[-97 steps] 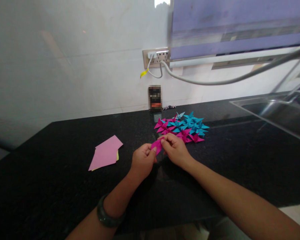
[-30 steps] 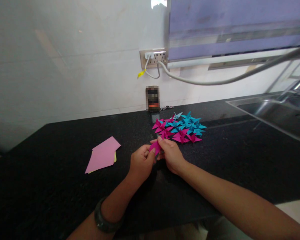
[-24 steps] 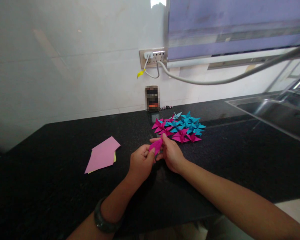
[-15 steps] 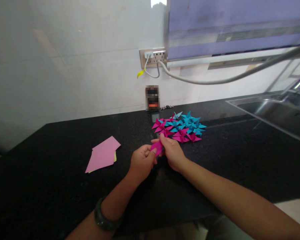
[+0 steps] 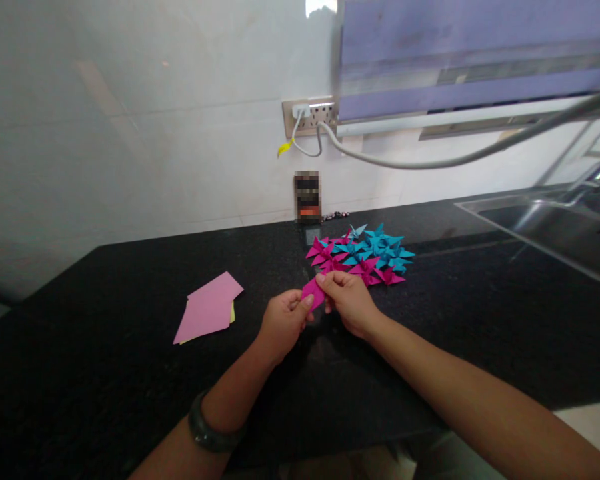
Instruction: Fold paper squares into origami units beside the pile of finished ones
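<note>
A small magenta piece of folded paper (image 5: 312,293) is pinched between both my hands just above the black countertop (image 5: 105,373). My left hand (image 5: 283,323) grips its lower left end with thumb and fingers closed. My right hand (image 5: 349,300) pinches its upper right end. A dark bangle sits on my left wrist. Just behind my hands lies a pile of folded magenta and blue paper stars (image 5: 363,255).
Flat pink paper sheets (image 5: 208,308) with a yellow sheet beneath lie to the left. A small dark box (image 5: 307,196) stands against the wall below a socket strip (image 5: 310,115) with a cable. A steel sink (image 5: 555,223) is at the right.
Both hands kept hold of the magenta paper and worked it slightly between the fingers. The view shifted a little; nothing else moved.
</note>
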The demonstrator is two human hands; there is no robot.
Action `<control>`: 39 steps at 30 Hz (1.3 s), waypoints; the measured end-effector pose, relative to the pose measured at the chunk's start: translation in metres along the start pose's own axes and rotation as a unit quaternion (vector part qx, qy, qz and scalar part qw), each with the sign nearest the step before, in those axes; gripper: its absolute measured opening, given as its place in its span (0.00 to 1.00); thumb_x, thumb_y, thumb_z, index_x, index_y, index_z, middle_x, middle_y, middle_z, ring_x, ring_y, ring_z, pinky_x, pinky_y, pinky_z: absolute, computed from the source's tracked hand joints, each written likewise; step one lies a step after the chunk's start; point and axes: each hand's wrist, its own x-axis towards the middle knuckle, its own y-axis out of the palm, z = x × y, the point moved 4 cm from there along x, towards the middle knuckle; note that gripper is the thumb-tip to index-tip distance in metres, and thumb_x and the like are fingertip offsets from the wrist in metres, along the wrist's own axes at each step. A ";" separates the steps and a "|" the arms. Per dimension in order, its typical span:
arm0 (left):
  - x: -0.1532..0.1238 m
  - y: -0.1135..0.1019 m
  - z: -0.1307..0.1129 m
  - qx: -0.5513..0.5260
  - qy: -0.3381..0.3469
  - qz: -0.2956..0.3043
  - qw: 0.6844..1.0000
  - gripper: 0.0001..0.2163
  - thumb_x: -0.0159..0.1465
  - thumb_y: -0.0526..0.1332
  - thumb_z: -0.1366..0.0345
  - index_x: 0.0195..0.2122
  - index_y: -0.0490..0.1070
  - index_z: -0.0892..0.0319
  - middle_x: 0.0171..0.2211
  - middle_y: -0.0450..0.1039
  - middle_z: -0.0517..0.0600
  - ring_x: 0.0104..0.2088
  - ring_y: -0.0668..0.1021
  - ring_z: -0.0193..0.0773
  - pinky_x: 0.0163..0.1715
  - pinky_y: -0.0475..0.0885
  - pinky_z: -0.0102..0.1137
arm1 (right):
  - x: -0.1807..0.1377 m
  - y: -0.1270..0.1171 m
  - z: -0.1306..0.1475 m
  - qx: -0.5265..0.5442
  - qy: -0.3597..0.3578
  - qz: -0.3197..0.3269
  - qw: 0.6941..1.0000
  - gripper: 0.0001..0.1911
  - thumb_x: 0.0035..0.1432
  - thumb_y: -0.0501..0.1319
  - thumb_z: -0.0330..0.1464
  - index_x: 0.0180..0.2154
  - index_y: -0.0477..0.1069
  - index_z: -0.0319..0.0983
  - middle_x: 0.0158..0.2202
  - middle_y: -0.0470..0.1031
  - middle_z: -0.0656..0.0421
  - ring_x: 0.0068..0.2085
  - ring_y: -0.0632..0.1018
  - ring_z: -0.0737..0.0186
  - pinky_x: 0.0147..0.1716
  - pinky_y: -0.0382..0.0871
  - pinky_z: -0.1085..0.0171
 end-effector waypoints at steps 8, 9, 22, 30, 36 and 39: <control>0.002 -0.006 0.004 0.136 0.062 0.001 0.989 0.14 0.57 0.54 0.56 0.21 0.64 0.60 0.13 0.63 0.42 0.14 0.66 0.28 0.16 0.58 0.23 | 0.000 0.005 -0.011 0.049 0.108 0.030 0.993 0.16 0.45 0.62 0.37 0.17 0.57 0.38 0.08 0.57 0.69 0.09 0.55 0.77 0.08 0.46 0.74; 0.002 -0.006 0.005 0.137 0.068 0.010 0.988 0.13 0.57 0.54 0.56 0.22 0.64 0.60 0.14 0.63 0.42 0.14 0.66 0.28 0.16 0.58 0.23 | 0.000 0.005 -0.011 0.052 0.128 0.032 0.990 0.16 0.46 0.61 0.37 0.17 0.57 0.38 0.07 0.57 0.69 0.09 0.54 0.76 0.08 0.45 0.74; 0.004 0.003 0.006 -0.277 -0.081 0.049 0.956 0.20 0.54 0.56 0.48 0.29 0.69 0.64 0.21 0.72 0.50 0.22 0.74 0.33 0.22 0.69 0.27 | -0.021 0.006 0.036 -0.430 -0.472 0.087 0.765 0.07 0.54 0.56 0.29 0.32 0.74 0.38 0.31 0.72 0.55 0.34 0.71 0.63 0.34 0.67 0.64; 0.006 0.000 0.013 -0.235 -0.040 0.059 0.969 0.12 0.55 0.60 0.60 0.36 0.69 0.64 0.29 0.74 0.51 0.29 0.76 0.32 0.29 0.70 0.26 | -0.016 -0.001 0.036 -0.376 -0.410 0.030 0.831 0.11 0.50 0.54 0.23 0.34 0.71 0.37 0.32 0.71 0.55 0.36 0.71 0.62 0.37 0.66 0.60; 0.003 0.006 0.008 -0.255 -0.005 0.121 0.959 0.14 0.53 0.62 0.62 0.40 0.68 0.61 0.37 0.73 0.51 0.35 0.75 0.34 0.37 0.70 0.31 | -0.012 0.000 0.028 -0.414 -0.370 0.043 0.830 0.10 0.50 0.60 0.30 0.37 0.71 0.36 0.34 0.71 0.54 0.37 0.70 0.60 0.36 0.67 0.61; 0.004 0.007 0.007 -0.231 -0.003 0.107 0.967 0.15 0.51 0.64 0.62 0.38 0.69 0.62 0.36 0.74 0.52 0.34 0.75 0.35 0.37 0.70 0.32 | -0.011 -0.001 0.027 -0.428 -0.356 0.037 0.830 0.10 0.50 0.60 0.30 0.37 0.71 0.36 0.34 0.72 0.53 0.37 0.71 0.60 0.37 0.67 0.61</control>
